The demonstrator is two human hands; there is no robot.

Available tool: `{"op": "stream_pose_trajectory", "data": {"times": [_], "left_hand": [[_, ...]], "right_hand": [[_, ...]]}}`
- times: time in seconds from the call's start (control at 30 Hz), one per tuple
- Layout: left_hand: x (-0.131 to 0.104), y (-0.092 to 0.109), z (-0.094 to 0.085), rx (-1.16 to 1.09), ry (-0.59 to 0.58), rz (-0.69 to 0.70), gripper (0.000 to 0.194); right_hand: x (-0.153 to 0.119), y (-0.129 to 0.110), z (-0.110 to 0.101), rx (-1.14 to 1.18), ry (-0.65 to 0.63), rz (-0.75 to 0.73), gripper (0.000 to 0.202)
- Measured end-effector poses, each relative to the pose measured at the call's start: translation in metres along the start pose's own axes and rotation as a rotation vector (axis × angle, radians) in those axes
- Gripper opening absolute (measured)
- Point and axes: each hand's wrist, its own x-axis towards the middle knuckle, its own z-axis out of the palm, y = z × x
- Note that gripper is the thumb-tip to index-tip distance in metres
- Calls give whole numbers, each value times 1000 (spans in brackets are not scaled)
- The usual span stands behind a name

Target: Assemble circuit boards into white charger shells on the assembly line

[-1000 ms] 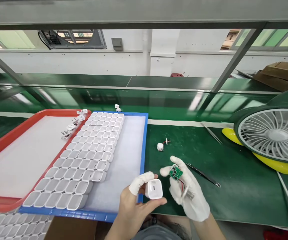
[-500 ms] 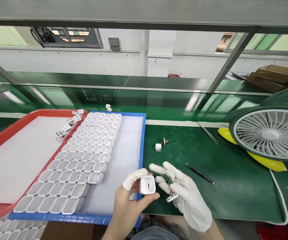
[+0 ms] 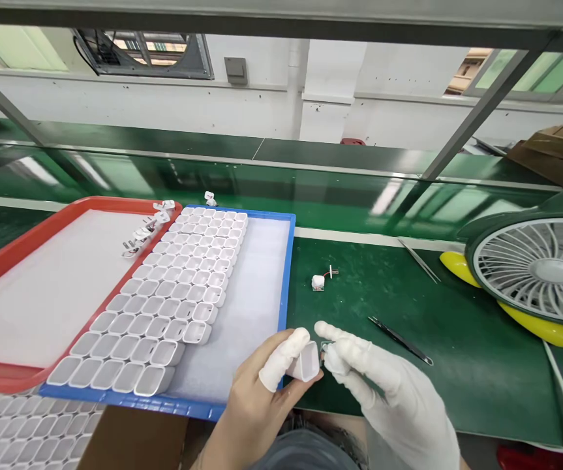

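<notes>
My left hand point(image 3: 256, 385), with white finger cots on at least one finger, is closed around a white plastic charger housing point(image 3: 310, 363). The housing's open end is turned toward my right hand. In a white glove, my right hand point(image 3: 393, 378) pinches a small circuit board assembly point(image 3: 324, 350) close beside that opening; the fingers hide most of it. Whether the two parts touch, I cannot tell. A similar small white assembly with a wired piece point(image 3: 318, 282) lies on the green bench beyond my hands. Black tweezers point(image 3: 400, 340) rest to the right.
On the left, a blue tray point(image 3: 286, 274) holds rows of white housings point(image 3: 156, 326). Beside it, a red tray point(image 3: 73, 352) has several plug pieces point(image 3: 144, 234) along its edge. Silvery tweezers point(image 3: 419, 260) and a green fan point(image 3: 550, 269) stand or lie at right.
My left hand has turned the housing so its opening faces right. My right hand has brought the circuit board assembly up beside it, its fingers now covering most of it. The camera view has shifted slightly.
</notes>
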Motion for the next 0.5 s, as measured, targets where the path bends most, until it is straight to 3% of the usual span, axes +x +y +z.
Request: {"op": "stream_pose_trajectory", "data": {"times": [0.1, 0.27, 0.5], "left_hand": [[0, 1, -1, 45, -32, 18, 58], [-4, -3, -2, 99, -56, 42, 60], [-2, -4, -1, 171, -162, -4, 44]], "right_hand": [[-4, -1, 0, -140, -52, -20, 69], [-15, 3, -7, -184, -300, 8, 80], [11, -8, -6, -236, -407, -119, 91]]}}
